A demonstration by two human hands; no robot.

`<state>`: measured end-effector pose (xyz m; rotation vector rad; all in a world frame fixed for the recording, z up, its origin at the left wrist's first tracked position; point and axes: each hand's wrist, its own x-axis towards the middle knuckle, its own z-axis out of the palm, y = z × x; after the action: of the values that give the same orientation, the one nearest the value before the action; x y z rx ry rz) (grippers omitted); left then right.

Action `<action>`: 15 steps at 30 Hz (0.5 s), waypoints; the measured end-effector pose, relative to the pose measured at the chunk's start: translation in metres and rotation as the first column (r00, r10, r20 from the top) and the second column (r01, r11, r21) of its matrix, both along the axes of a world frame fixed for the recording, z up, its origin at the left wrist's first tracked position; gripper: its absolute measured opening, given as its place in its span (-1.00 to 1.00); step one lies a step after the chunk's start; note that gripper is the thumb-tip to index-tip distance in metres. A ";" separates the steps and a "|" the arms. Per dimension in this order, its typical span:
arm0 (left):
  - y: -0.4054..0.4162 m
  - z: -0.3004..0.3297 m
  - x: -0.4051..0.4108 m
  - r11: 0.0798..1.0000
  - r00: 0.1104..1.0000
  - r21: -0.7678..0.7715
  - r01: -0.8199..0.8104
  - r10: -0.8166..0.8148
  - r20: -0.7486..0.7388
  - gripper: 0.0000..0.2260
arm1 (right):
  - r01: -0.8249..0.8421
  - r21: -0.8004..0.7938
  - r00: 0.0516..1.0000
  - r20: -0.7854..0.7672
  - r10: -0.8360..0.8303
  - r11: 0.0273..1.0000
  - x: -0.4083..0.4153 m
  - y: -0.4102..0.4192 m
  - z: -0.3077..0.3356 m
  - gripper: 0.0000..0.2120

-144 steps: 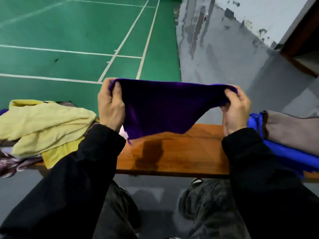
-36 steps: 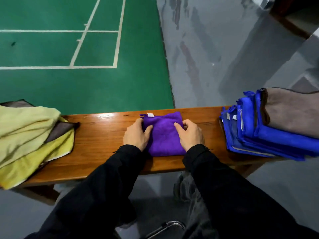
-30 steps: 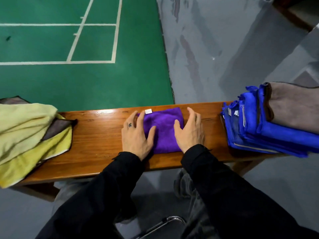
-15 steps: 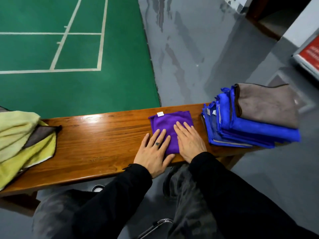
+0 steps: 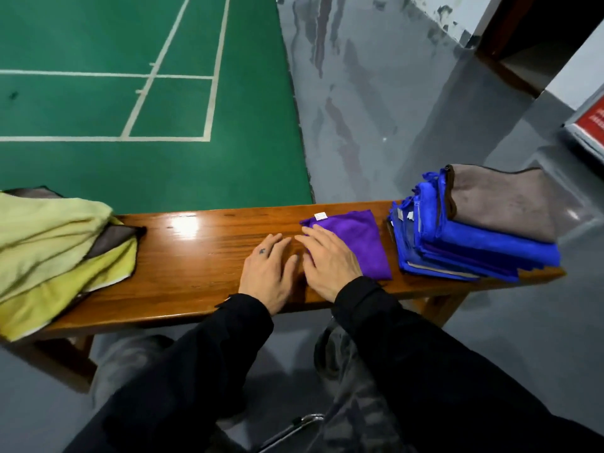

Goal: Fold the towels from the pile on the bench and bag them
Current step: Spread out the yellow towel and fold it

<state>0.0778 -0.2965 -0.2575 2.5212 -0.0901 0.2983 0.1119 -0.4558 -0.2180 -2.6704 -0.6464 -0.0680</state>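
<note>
Now two flat hands, one folded purple towel, one bench.

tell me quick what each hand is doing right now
Left hand: open, flat on the bench, holding nothing.
Right hand: open, fingers flat on the folded purple towel.

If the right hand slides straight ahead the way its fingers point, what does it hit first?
Nothing solid, it seems: the right hand lies on the purple towel, fingers pointing across it toward the bench far edge.
</note>
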 end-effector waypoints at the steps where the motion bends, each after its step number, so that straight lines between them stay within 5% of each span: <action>1: 0.009 0.001 -0.004 0.998 1.000 -0.056 -0.024 0.024 -0.008 -0.54 | -0.027 0.017 1.000 0.004 0.027 0.999 -0.005 0.010 0.005 -0.60; 4: 0.043 0.013 -0.022 0.990 0.994 -0.106 -0.098 0.093 -0.051 -0.67 | -0.116 0.046 0.992 0.049 0.113 0.992 -0.017 0.041 0.016 -0.61; 9: 0.152 0.030 -0.067 0.916 0.909 0.072 -0.394 0.400 -0.118 -0.67 | -0.318 0.048 0.946 0.082 0.314 0.947 -0.041 0.126 0.030 -0.61; 15: 0.274 0.043 -0.119 0.603 0.660 0.419 -0.678 0.751 -0.013 -0.63 | -0.477 0.026 0.876 0.099 0.472 0.879 -0.072 0.180 0.037 -0.64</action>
<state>-0.0416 -0.0230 -0.2149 2.8370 1.0935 0.3761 0.0401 -0.2761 -0.1810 -2.3934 -1.2943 -0.0673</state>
